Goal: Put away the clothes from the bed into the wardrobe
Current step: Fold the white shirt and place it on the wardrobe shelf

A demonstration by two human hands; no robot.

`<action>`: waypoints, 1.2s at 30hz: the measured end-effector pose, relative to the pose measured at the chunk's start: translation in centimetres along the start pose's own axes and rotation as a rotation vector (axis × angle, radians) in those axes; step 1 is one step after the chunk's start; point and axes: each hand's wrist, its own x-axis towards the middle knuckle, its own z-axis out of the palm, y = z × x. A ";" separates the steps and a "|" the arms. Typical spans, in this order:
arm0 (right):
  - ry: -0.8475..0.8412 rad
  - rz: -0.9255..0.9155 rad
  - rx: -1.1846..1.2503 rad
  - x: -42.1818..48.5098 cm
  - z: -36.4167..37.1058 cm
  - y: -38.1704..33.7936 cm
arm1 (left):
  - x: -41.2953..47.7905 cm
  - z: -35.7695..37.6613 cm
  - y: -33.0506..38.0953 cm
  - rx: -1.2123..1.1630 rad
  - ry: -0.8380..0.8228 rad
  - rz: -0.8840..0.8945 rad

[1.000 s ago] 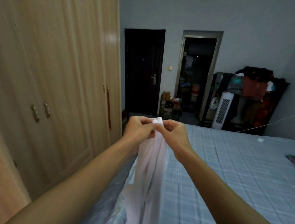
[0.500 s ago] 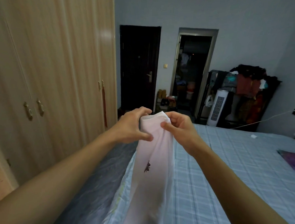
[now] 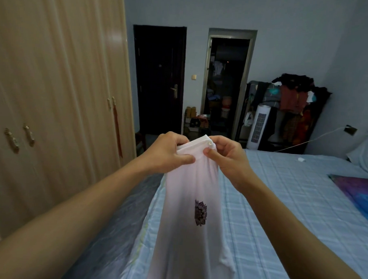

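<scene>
A white garment (image 3: 188, 213) with a small dark print hangs down in front of me over the bed (image 3: 281, 207). My left hand (image 3: 167, 153) pinches its top edge on the left. My right hand (image 3: 226, 156) pinches the same edge on the right, close beside the left. The garment's lower part runs out of the frame at the bottom. The wooden wardrobe (image 3: 54, 104) stands to my left with all its doors closed.
A narrow floor gap separates the bed from the wardrobe. A purple-blue cloth (image 3: 360, 195) and a pillow (image 3: 365, 155) lie at the bed's right. Beyond the bed are a dark door (image 3: 160, 79), an open doorway, a white tower fan (image 3: 258, 125) and a loaded clothes rack (image 3: 294, 102).
My hands have spread slightly apart along the garment's top edge, so more of the white cloth and its dark print shows. The view has swung a little to the right.
</scene>
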 end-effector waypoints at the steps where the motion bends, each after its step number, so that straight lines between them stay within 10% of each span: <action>1: 0.003 -0.003 0.000 -0.1 0.0 0.1 | 0.1 0.2 0.2 0.006 -0.002 -0.002; 19: -0.227 0.213 -0.263 -3.7 4.5 9.8 | -2.2 -5.7 -1.4 0.118 -0.013 -0.075; 36: -0.004 -0.056 -0.434 1.5 0.8 4.0 | -2.5 -10.2 -2.5 0.094 0.191 -0.011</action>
